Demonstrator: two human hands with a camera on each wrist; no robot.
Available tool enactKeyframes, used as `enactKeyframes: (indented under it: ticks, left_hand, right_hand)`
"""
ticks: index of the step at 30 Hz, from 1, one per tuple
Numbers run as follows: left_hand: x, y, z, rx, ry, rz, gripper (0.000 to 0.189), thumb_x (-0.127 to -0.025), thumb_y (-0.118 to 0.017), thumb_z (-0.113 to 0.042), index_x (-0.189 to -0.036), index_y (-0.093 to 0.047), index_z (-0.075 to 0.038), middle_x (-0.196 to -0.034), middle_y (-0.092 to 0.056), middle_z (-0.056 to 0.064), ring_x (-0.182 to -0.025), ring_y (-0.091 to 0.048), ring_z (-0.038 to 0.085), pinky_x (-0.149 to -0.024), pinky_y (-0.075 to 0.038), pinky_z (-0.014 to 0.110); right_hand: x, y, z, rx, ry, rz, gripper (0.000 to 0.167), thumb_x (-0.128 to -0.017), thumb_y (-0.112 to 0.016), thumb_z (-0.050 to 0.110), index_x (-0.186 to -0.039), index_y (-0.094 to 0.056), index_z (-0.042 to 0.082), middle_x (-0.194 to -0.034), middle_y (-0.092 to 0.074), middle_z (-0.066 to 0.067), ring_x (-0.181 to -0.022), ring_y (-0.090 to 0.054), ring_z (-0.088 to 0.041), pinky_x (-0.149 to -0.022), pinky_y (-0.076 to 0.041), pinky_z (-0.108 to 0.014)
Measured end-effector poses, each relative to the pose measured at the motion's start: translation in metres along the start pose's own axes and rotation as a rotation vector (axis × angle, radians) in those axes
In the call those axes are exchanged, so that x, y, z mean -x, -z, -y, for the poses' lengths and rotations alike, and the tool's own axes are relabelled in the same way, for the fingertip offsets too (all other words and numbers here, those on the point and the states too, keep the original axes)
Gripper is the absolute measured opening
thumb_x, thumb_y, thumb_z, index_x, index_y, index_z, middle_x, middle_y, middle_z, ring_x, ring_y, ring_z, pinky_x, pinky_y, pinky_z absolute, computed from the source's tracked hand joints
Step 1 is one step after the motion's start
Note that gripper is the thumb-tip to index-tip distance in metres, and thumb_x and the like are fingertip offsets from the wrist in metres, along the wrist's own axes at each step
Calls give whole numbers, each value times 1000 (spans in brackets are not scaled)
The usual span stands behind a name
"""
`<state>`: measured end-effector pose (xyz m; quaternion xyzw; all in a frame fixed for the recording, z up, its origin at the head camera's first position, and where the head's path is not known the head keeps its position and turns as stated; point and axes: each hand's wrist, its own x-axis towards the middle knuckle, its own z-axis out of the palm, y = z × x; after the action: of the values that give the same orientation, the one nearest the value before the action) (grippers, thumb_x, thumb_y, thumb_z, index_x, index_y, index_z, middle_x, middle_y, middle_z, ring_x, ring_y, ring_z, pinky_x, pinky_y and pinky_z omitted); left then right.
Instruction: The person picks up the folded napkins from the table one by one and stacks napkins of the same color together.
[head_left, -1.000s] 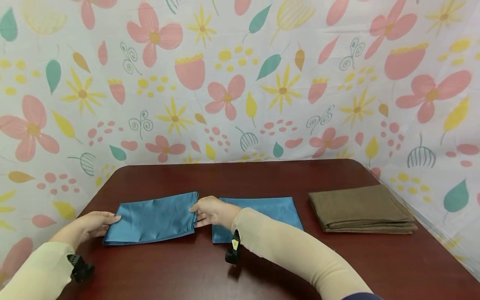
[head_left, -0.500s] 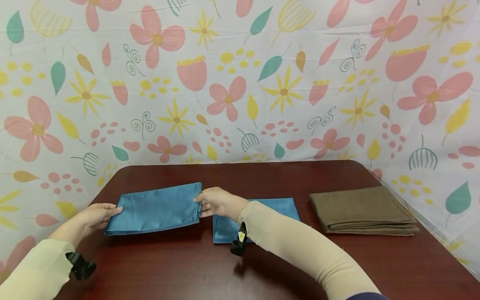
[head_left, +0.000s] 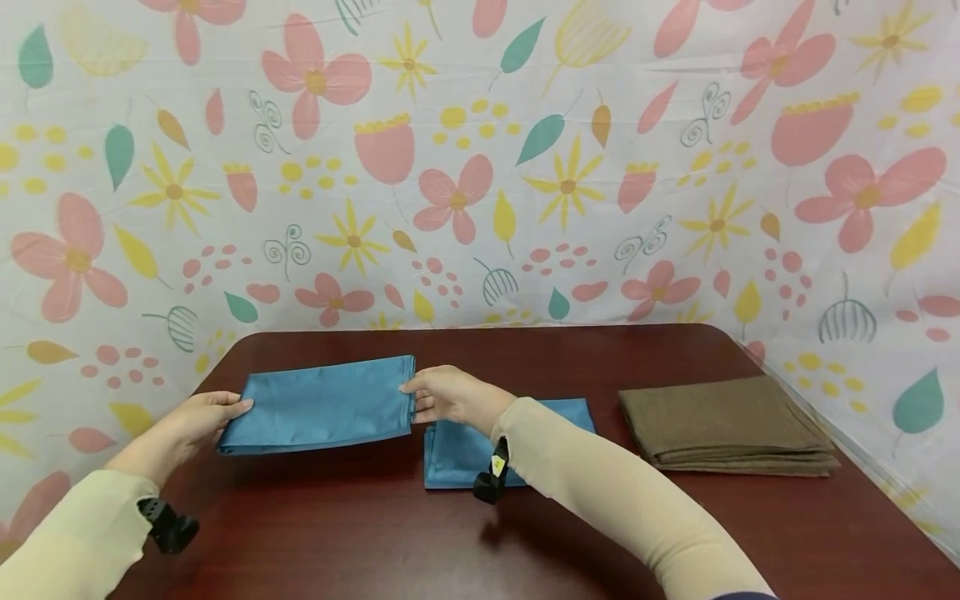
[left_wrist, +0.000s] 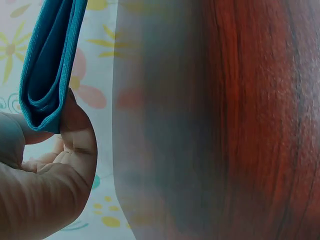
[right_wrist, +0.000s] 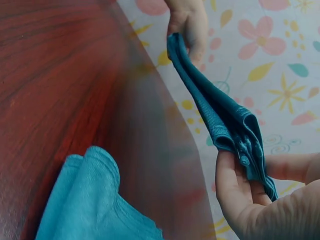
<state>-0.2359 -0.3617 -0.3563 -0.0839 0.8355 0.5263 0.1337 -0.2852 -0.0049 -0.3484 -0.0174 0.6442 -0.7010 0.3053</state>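
Observation:
A folded blue cloth (head_left: 322, 407) hangs in the air over the left part of the table, stretched between both hands. My left hand (head_left: 197, 423) pinches its left end, thumb on top; the left wrist view shows the fingers beneath the folded layers (left_wrist: 47, 75). At the other end, my right hand (head_left: 457, 395) pinches the stacked edges between thumb and fingers, as the right wrist view also shows (right_wrist: 250, 145). A second folded blue cloth (head_left: 457, 458) lies on the table under the right forearm, which hides part of it.
A folded brown cloth (head_left: 727, 425) lies at the right side of the dark reddish table (head_left: 337, 533). Behind the table hangs a white sheet (head_left: 525, 275) printed with flowers and leaves. Each wrist wears a small black camera.
Both hands have raised the held blue cloth off the table and carried it slightly away and to the right. The second blue cloth and the brown cloth stay put.

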Motion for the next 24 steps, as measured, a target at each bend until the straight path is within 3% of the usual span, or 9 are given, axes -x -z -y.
enactKeyframes:
  ticks: [1,3,7,11,17,24]
  left_hand:
    - [0,-1,-1,-2,-4,4,46,-103,-47,-28,-123,-44,13,-94,-62,-3,-82,-61,6,-74,-57,29]
    - [1,-3,-2,-8,-13,14,46,-103,-45,-28,-124,-44,13,-97,-61,-1,-83,-61,7,-75,-56,29]
    - [2,-7,-6,-7,-19,3,43,-104,-45,-29,-121,-46,10,-102,-60,3,-83,-61,8,-75,-56,30]
    - [2,-9,-15,-13,-44,-14,44,-104,-44,-30,-123,-46,10,-112,-57,11,-84,-61,8,-75,-56,29]
    - [5,-15,-26,-30,-65,-25,49,-104,-43,-30,-130,-41,12,-131,-46,29,-87,-60,6,-77,-56,30]
    - [6,-22,-29,-29,-78,-51,49,-104,-42,-30,-130,-41,13,-136,-39,32,-88,-59,6,-78,-55,29]
  right_hand:
    - [0,2,0,-5,-2,-1,69,-95,-59,5,-153,-21,0,-153,-26,-26,-116,-54,-32,-109,-38,-54]
    - [1,5,0,-2,-5,-6,68,-95,-59,5,-152,-22,-1,-151,-30,-27,-138,-36,-38,-109,-38,-54]
    - [3,10,4,26,-4,-16,66,-95,-59,7,-152,-25,1,-122,-50,-18,-107,-52,-28,-105,-43,-49]
    - [6,15,10,37,12,-27,64,-95,-59,8,-151,-28,2,-91,-48,-7,-78,-45,-19,-96,-46,-42]
    - [12,21,15,29,20,-25,64,-96,-58,7,-151,-26,3,-91,-46,-6,-76,-44,-18,-91,-44,-40]
    - [14,26,17,12,16,-26,65,-96,-58,6,-152,-25,3,-94,-46,-7,-77,-44,-18,-101,-43,-44]
